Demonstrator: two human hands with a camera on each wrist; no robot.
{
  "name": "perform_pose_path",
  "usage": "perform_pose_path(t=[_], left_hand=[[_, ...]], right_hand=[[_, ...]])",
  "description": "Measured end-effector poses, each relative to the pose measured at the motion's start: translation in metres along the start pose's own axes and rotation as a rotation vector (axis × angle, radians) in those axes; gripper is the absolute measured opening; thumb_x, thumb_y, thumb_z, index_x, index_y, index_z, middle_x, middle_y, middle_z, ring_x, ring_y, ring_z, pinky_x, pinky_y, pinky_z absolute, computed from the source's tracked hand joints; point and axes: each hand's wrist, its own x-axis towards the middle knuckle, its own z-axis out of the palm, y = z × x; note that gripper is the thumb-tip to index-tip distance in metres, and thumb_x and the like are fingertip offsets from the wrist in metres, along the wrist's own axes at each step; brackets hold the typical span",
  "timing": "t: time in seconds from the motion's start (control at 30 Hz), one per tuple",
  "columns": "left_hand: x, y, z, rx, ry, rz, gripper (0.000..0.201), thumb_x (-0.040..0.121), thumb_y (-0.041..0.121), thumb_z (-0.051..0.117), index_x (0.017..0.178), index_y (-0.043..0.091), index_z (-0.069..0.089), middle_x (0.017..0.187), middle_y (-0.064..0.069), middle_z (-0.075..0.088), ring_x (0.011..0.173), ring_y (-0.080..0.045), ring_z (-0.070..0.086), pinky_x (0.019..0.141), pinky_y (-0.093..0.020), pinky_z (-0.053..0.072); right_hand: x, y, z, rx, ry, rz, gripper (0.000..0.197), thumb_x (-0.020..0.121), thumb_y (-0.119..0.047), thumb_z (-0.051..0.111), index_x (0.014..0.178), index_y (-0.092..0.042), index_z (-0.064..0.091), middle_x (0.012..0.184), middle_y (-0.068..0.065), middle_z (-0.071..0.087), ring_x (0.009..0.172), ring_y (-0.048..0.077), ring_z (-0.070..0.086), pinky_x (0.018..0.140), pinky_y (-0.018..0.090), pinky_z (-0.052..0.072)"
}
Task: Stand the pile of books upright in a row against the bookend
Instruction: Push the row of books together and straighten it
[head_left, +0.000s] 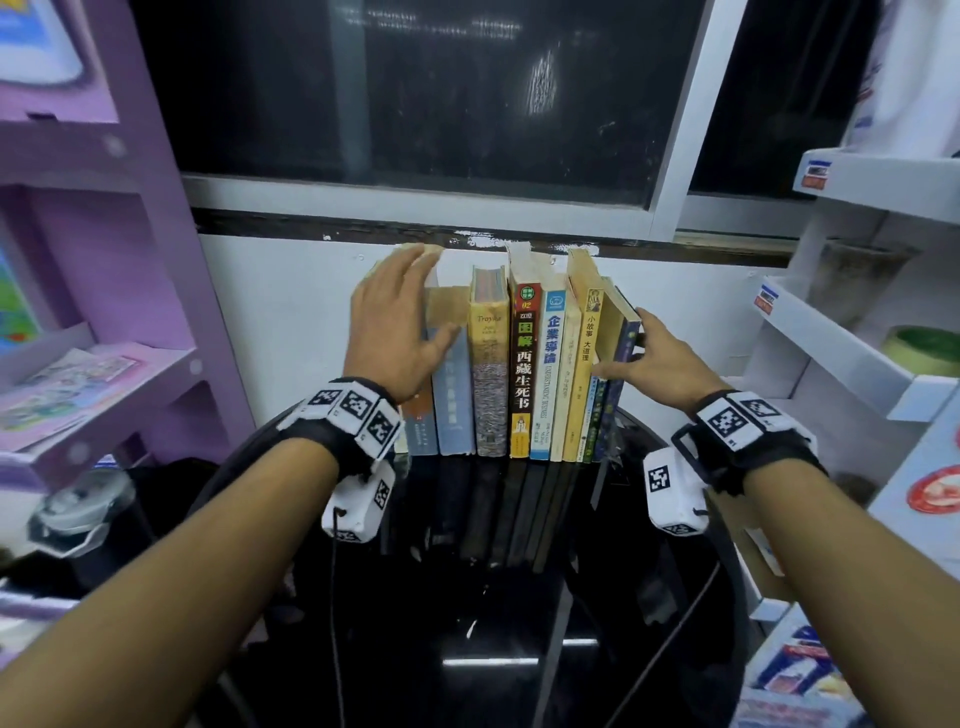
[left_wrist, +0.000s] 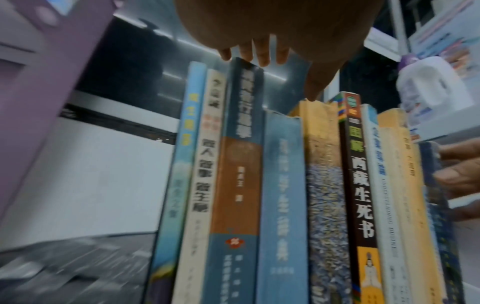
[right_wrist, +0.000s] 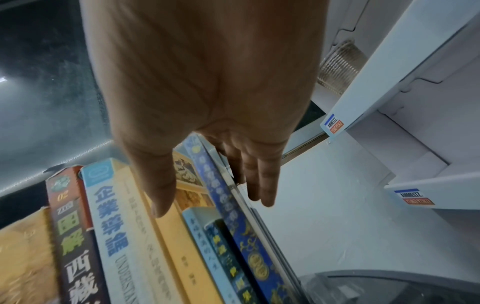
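Several books (head_left: 519, 374) stand upright in a row, spines toward me, on the glossy black table (head_left: 467, 623) against the white wall. My left hand (head_left: 410, 306) lies flat over the leftmost books (left_wrist: 241, 164), its straight fingers (left_wrist: 259, 55) reaching past their tops and the thumb on a pale blue spine (head_left: 454, 405). My right hand (head_left: 639, 353) presses the row's right end. Its thumb rests across the spines, and its straight fingers (right_wrist: 262, 185) lie along a thin grey plate (right_wrist: 262, 230), apparently the bookend, beside the leaning dark blue book (right_wrist: 233, 216).
A purple shelf unit (head_left: 104, 260) stands close on the left and white shelf racks (head_left: 841, 332) on the right, one holding a green roll (head_left: 924, 348). A dark window (head_left: 415, 93) sits above the books. A white bottle (left_wrist: 431, 88) shows beyond the row.
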Motion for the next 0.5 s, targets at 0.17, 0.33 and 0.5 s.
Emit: perform_pose_path(t=[0.17, 0.33, 0.5], left_hand=[[-0.019, -0.038, -0.014, -0.076, -0.052, -0.291, 0.089, 0.083, 0.044, 0.068, 0.150, 0.010, 0.020, 0.158, -0.010, 0.021, 0.145, -0.025, 0.019, 0.118, -0.041, 0.016], [-0.028, -0.050, -0.022, -0.453, -0.257, -0.511, 0.092, 0.083, 0.033, 0.071, 0.152, 0.012, 0.012, 0.156, -0.004, 0.026, 0.140, -0.019, 0.029, 0.112, -0.036, 0.028], [-0.027, -0.050, -0.017, -0.494, -0.377, -0.449, 0.065, 0.088, 0.023, 0.066, 0.143, 0.022, 0.030, 0.127, 0.002, 0.056, 0.106, -0.012, 0.052, 0.090, -0.028, 0.040]], right_hand=[[-0.001, -0.001, 0.014, 0.037, 0.058, 0.018, 0.092, 0.079, -0.026, 0.078, 0.149, -0.017, 0.019, 0.133, 0.005, 0.058, 0.113, 0.025, 0.060, 0.089, 0.035, 0.045], [-0.001, -0.003, 0.020, 0.023, 0.097, 0.025, 0.092, 0.079, -0.024, 0.078, 0.149, -0.019, 0.019, 0.131, 0.007, 0.060, 0.114, 0.027, 0.060, 0.092, 0.039, 0.047], [-0.002, -0.007, 0.027, -0.008, 0.122, 0.055, 0.078, 0.082, -0.021, 0.075, 0.144, -0.015, 0.028, 0.128, 0.009, 0.061, 0.113, 0.027, 0.060, 0.082, 0.032, 0.046]])
